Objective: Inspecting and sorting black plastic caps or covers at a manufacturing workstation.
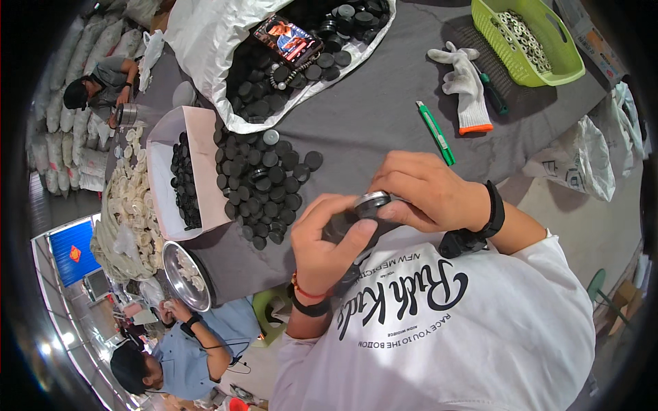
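Close to my body, a round black cap (372,201) with a silvery rim is held between my two hands. My left hand (322,243) curls round its left side, thumb stretched toward the cap. More dark, rounded shapes show in the left palm, too blurred and covered to tell apart. My right hand (428,188) grips the cap from the right with bent fingers and thumb. Beyond my left hand, a heap of black round caps (264,188) lies on the grey-covered table (356,116). What lies under the right fingers is hidden.
A white sack (209,55) of black caps has a phone (288,41) on top. A box (205,164) of small black pieces stands left. At the right are a green cutter (436,133), a glove (466,85), a screwdriver (493,94) and a green basket (548,75). Two people work at left.
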The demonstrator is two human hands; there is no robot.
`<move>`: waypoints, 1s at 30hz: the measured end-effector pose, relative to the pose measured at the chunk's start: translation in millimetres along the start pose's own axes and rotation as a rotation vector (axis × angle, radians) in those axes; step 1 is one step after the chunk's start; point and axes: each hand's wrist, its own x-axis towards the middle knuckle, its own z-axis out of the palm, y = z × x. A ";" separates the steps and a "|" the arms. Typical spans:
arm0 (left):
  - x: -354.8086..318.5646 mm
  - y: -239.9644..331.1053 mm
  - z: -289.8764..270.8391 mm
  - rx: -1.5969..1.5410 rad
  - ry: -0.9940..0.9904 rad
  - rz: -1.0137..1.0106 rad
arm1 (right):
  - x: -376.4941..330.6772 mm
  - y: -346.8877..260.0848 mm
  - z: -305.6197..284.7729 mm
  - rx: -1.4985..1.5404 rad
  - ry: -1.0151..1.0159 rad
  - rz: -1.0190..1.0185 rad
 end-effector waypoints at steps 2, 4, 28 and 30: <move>-3.5 -0.9 -0.6 -0.018 0.045 -0.001 | -0.3 -0.7 -2.4 0.012 0.001 0.003; -3.5 0.8 -1.9 0.120 0.039 0.105 | -0.5 -2.1 -5.7 0.049 -0.064 0.014; -14.8 -49.4 35.2 -0.251 -0.004 -0.274 | -44.1 15.9 16.5 0.866 -0.190 1.054; -10.5 -42.9 28.3 -0.208 0.043 -0.099 | -41.7 13.8 14.8 0.865 -0.109 0.874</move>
